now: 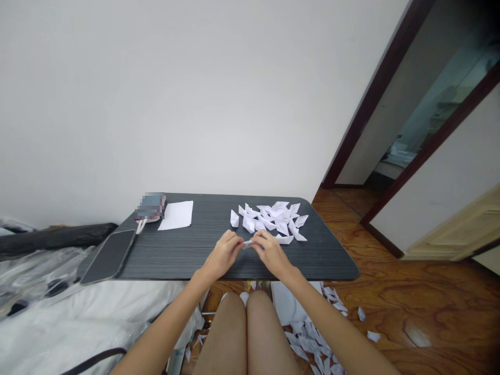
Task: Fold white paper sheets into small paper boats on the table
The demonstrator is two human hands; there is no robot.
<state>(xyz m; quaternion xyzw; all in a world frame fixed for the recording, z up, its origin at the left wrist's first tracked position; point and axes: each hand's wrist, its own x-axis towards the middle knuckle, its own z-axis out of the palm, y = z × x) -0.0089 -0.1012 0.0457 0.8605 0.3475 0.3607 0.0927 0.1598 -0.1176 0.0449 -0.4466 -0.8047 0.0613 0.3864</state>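
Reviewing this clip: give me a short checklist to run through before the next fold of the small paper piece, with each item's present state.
1. Left hand pinches the small paper piece: ok.
2. Right hand pinches its other end: ok.
3. Piece held over the dark table, not over the floor: ok.
4. Pile of folded paper boats lies beyond the hands, apart from them: ok.
5. White sheet lies flat at the table's far left: ok.
6. Crease lines on the piece: cannot tell, too small.
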